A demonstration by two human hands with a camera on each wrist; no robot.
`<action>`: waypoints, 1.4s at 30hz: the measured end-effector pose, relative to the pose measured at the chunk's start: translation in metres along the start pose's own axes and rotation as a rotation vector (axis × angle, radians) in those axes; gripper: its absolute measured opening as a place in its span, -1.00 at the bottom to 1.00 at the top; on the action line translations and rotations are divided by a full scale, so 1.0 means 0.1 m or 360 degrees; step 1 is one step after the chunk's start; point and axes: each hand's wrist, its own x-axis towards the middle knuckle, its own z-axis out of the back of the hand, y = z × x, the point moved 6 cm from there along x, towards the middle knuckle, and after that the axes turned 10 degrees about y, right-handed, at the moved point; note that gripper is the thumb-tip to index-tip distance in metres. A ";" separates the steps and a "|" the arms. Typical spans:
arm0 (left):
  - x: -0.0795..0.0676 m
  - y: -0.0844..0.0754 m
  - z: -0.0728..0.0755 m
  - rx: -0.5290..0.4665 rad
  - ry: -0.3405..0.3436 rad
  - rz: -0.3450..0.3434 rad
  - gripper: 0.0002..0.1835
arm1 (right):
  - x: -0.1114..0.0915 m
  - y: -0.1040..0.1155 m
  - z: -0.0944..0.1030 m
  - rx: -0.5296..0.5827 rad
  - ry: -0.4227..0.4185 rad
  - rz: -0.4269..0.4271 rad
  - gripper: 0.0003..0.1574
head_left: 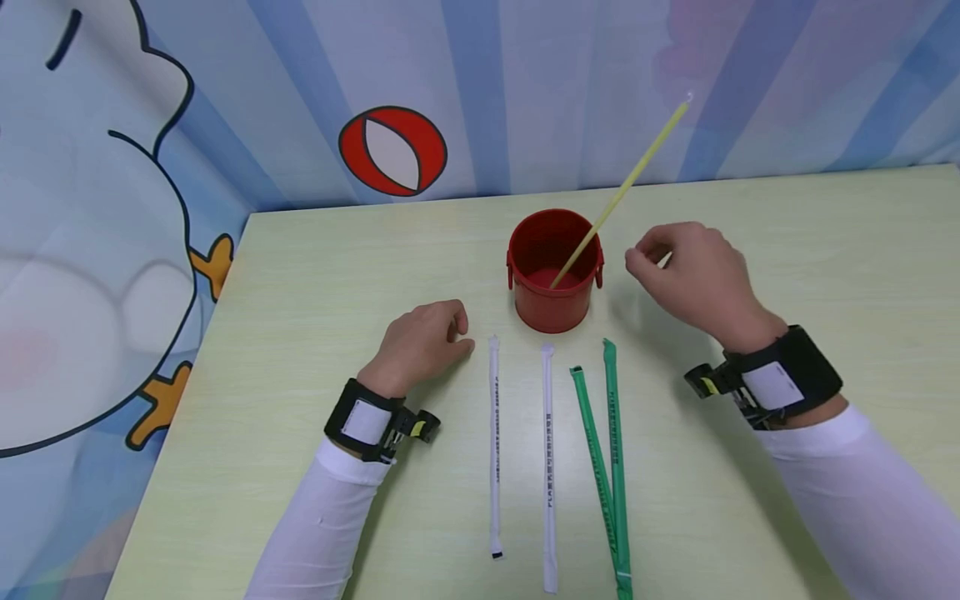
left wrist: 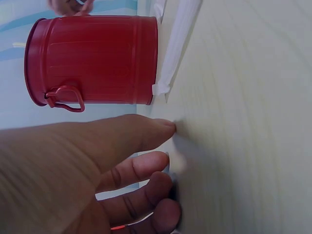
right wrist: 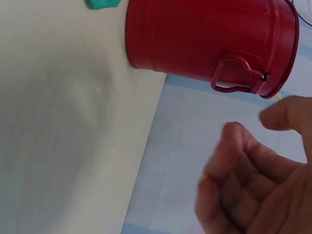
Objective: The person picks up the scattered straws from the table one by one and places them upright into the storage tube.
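Observation:
A red bucket (head_left: 553, 302) with small side handles stands on the table, and a yellow straw (head_left: 645, 160) leans in it, its upper end out to the right. My right hand (head_left: 701, 279) hovers beside the bucket, fingers loosely bent; in the right wrist view a gap shows between thumb and fingers (right wrist: 233, 146), with nothing in it. On the left, my left hand (head_left: 423, 346) rests on the table, holding nothing. Nearest to it lies a white paper-wrapped straw (head_left: 495, 450). A second white wrapped straw (head_left: 549, 467) lies to its right.
Two green wrapped straws, a shorter one (head_left: 595, 454) and a longer one (head_left: 615, 450), lie right of the white ones, crossing near their lower ends. Behind the pale table (head_left: 360, 250) hangs a blue striped backdrop (head_left: 555, 100) with a cartoon print.

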 end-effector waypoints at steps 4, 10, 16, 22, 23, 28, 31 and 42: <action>0.00 0.00 0.00 0.0001 0.0000 0.0001 -0.84 | -0.06 -0.11 -0.12 -0.0069 0.0239 -0.0048 -0.61; -0.01 -0.01 0.01 0.0002 -0.0004 0.0011 -0.85 | -0.16 -0.26 -0.25 -0.0173 0.0515 -0.0104 -0.65; 0.00 0.00 0.00 -0.0001 0.0002 0.0004 -0.84 | -0.24 -0.37 -0.35 -0.0182 0.0628 -0.0136 -0.66; 0.00 0.00 0.00 -0.0002 0.0002 0.0005 -0.83 | -0.28 -0.40 -0.40 -0.0168 0.0668 -0.0154 -0.64; 0.00 0.00 0.00 -0.0002 0.0003 0.0006 -0.83 | -0.28 -0.41 -0.41 -0.0165 0.0673 -0.0157 -0.64; -0.01 0.01 0.00 -0.0010 0.0008 0.0015 -0.83 | -0.28 -0.42 -0.43 -0.0153 0.0679 -0.0152 -0.65; -0.02 0.02 -0.01 -0.0011 0.0005 0.0016 -0.83 | -0.28 -0.42 -0.45 -0.0151 0.0678 -0.0145 -0.65; -0.05 -0.02 0.01 0.0000 -0.0012 0.0045 -0.82 | -0.29 -0.43 -0.45 -0.0183 0.0657 -0.0145 -0.63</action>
